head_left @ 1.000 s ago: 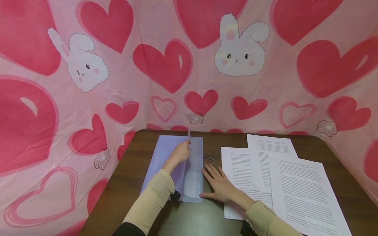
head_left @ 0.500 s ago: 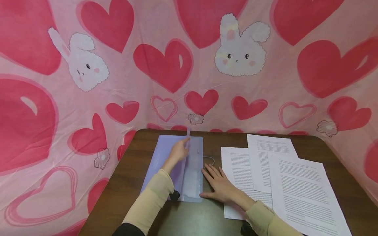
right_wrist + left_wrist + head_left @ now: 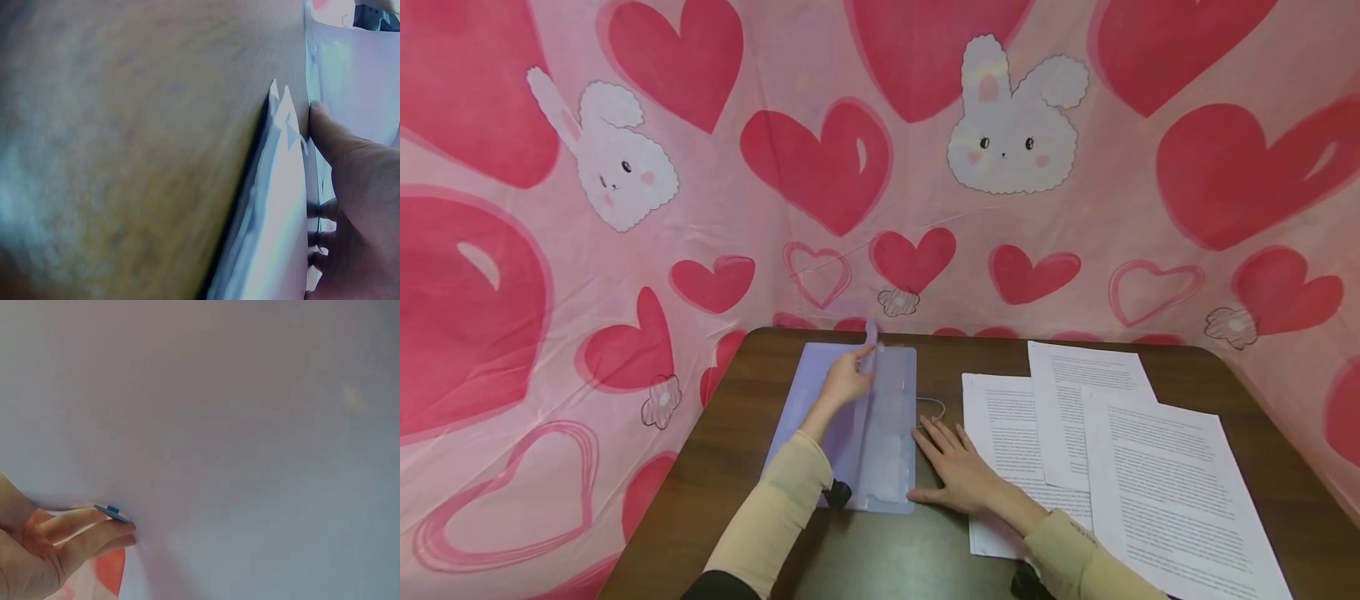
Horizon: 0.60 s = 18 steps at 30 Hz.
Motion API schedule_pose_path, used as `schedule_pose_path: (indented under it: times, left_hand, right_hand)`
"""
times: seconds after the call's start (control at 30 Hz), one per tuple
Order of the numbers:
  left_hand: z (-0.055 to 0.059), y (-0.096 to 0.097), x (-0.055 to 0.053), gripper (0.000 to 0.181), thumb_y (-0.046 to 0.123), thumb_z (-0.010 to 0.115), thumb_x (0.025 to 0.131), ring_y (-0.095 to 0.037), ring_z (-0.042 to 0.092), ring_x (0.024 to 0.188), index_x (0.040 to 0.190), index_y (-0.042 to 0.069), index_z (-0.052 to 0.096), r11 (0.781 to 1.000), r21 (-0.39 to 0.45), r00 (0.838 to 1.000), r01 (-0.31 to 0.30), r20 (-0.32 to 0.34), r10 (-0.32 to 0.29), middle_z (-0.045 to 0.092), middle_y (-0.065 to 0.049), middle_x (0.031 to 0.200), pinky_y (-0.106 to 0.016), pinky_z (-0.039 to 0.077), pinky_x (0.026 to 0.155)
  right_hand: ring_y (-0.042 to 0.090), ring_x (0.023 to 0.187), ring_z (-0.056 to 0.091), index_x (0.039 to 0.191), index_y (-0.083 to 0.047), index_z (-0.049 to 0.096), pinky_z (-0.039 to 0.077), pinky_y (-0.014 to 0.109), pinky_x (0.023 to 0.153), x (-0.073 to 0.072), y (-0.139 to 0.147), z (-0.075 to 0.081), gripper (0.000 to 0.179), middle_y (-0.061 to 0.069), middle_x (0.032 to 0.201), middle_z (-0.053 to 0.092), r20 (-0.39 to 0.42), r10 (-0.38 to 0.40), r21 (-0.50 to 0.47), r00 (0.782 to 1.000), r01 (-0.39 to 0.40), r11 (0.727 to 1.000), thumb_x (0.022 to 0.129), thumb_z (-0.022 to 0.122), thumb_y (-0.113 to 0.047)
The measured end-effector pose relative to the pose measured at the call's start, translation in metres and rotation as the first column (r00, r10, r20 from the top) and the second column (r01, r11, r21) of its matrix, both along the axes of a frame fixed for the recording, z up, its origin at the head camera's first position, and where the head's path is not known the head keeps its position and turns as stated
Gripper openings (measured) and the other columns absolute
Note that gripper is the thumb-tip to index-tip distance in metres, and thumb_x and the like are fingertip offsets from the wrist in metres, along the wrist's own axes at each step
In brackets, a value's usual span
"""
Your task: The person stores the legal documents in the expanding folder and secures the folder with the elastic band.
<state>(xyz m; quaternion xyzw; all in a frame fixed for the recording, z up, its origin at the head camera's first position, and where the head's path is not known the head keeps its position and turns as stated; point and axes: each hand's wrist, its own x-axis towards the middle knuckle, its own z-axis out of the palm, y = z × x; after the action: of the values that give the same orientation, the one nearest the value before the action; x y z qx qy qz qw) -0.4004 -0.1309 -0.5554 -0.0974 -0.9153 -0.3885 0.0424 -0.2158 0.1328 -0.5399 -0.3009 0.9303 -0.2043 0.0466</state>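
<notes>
A lilac plastic document folder (image 3: pixel 891 442) lies on the table, its flap (image 3: pixel 871 331) raised along the middle and paler plastic showing on the right. My left hand (image 3: pixel 847 379) pinches the raised flap near the folder's far end. In the left wrist view, a small teal fastener (image 3: pixel 112 513) shows at the fingertips of that hand, and the plastic fills most of the picture. A thin elastic cord (image 3: pixel 934 402) loops out from the folder's right side. Fingers spread, my right hand (image 3: pixel 958 475) rests with its fingertips and thumb at the folder's right edge.
Several printed sheets (image 3: pixel 1180 492) overlap on the right of the brown table (image 3: pixel 722 442). My right wrist lies over the nearest-left sheet (image 3: pixel 1000 417). Behind the table hangs a pink cloth (image 3: pixel 925 208) with hearts and rabbits.
My left hand has shifted slightly left with the raised flap, which leans further left and bares more of the pale plastic. My right hand has stayed where it was.
</notes>
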Motion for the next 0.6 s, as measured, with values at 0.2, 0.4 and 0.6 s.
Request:
schedule_pose_path:
  times: [0.2, 0.4, 0.6]
  left_hand:
    - [0.036, -0.012, 0.026, 0.064, 0.008, 0.065, 0.094, -0.006, 0.038, 0.046, 0.158, 0.014, 0.061, 0.987, 0.154, 0.998, 0.052, 0.032, -0.057, 0.046, 0.01, 0.057, -0.025, 0.035, 0.042]
    - [0.091, -0.014, 0.064, 0.061, 0.006, 0.061, 0.105, -0.002, 0.026, 0.048, 0.165, 0.008, 0.05, 0.965, 0.261, 0.982, -0.026, 0.189, -0.025, 0.03, 0.013, 0.055, -0.016, 0.028, 0.046]
    - [0.1, -0.025, 0.07, 0.059, 0.007, 0.061, 0.108, -0.002, 0.027, 0.047, 0.166, 0.007, 0.048, 0.937, 0.348, 0.979, -0.038, 0.202, -0.035, 0.033, 0.013, 0.055, -0.014, 0.031, 0.046]
  right_hand:
    - [0.051, 0.165, 0.03, 0.168, 0.004, 0.036, 0.019, 0.079, 0.131, 0.0, -0.001, 0.0, 0.105, 0.029, 0.179, 0.028, 0.001, 0.005, -0.01, 1.0, -0.005, 1.0, 0.096, 0.078, -0.059]
    - [0.051, 0.165, 0.029, 0.169, 0.003, 0.036, 0.019, 0.079, 0.13, 0.001, -0.001, 0.001, 0.105, 0.028, 0.179, 0.027, 0.009, 0.008, -0.017, 1.0, -0.008, 1.0, 0.096, 0.078, -0.059]
    - [0.05, 0.166, 0.027, 0.169, 0.002, 0.035, 0.018, 0.079, 0.131, 0.001, 0.0, 0.001, 0.104, 0.028, 0.179, 0.026, 0.02, 0.009, -0.016, 1.0, -0.009, 1.0, 0.097, 0.077, -0.059]
